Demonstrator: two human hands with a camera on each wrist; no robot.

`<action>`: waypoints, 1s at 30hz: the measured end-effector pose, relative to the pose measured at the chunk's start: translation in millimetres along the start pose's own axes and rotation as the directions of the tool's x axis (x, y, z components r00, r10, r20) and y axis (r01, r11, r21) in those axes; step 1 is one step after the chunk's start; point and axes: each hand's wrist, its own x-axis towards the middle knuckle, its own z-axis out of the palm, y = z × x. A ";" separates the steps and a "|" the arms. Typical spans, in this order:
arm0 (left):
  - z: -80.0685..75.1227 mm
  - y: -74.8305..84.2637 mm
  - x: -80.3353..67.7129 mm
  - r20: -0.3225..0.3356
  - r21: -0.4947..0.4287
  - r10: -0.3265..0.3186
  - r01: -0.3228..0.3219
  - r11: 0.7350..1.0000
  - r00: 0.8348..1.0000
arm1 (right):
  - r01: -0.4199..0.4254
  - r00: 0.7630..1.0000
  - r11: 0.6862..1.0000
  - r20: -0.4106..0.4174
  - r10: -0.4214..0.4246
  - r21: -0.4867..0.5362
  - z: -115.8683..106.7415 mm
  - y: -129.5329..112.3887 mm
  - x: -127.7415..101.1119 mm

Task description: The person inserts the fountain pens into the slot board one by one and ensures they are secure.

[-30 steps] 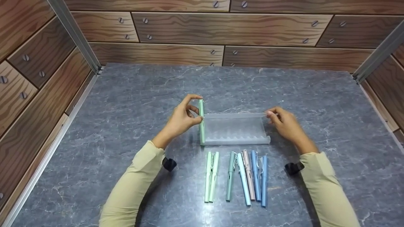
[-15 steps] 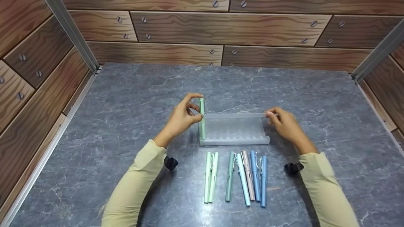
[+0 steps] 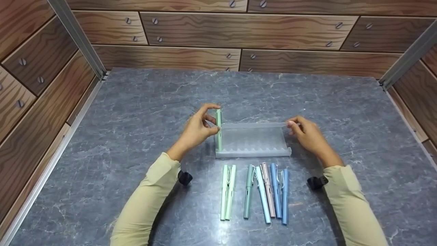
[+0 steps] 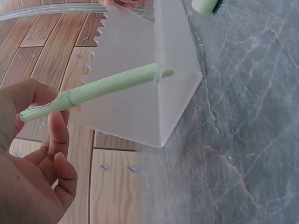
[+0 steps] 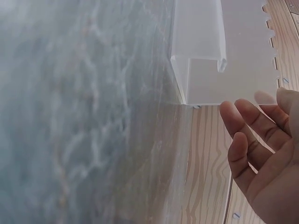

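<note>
My left hand (image 3: 198, 127) pinches a light green pen (image 3: 219, 140) near its capped upper end, between thumb and fingers. The pen stands nearly upright at the left end of a frosted clear pen stand (image 3: 252, 154). Its lower end is behind the stand's front lip (image 4: 180, 88), seen through the plastic in the left wrist view. Scalloped notches run along the stand's edges. At the stand's upper right corner, my right hand (image 3: 305, 131) pinches the back edge between thumb and index finger, the other fingers loosely bent (image 5: 252, 144).
In front of the stand lie two more light green pens (image 3: 224, 198), a dark green pen (image 3: 248, 194), a light blue pen (image 3: 263, 196), a greyish-pink pen (image 3: 268, 188) and two blue pens (image 3: 285, 201). Wood-patterned walls (image 3: 252, 32) enclose the grey marbled table (image 3: 164, 89).
The left hand has lifted the pen slightly, then lowered it, its bottom passing from in front of the lip to behind it. The right hand has kept its hold on the stand.
</note>
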 end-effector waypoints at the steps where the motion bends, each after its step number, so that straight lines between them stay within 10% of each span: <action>1: 0.0 -0.4 -0.4 0.001 0.001 -0.001 0.001 1.000 1.000 | 0.001 1.000 1.000 -0.001 -0.001 0.001 0.3 0.0 -0.1; 30: 5.7 8.2 -7.3 -0.009 0.169 -0.030 0.031 0.985 1.000 | -0.019 1.000 1.000 0.008 0.019 0.018 0.2 -1.0 0.6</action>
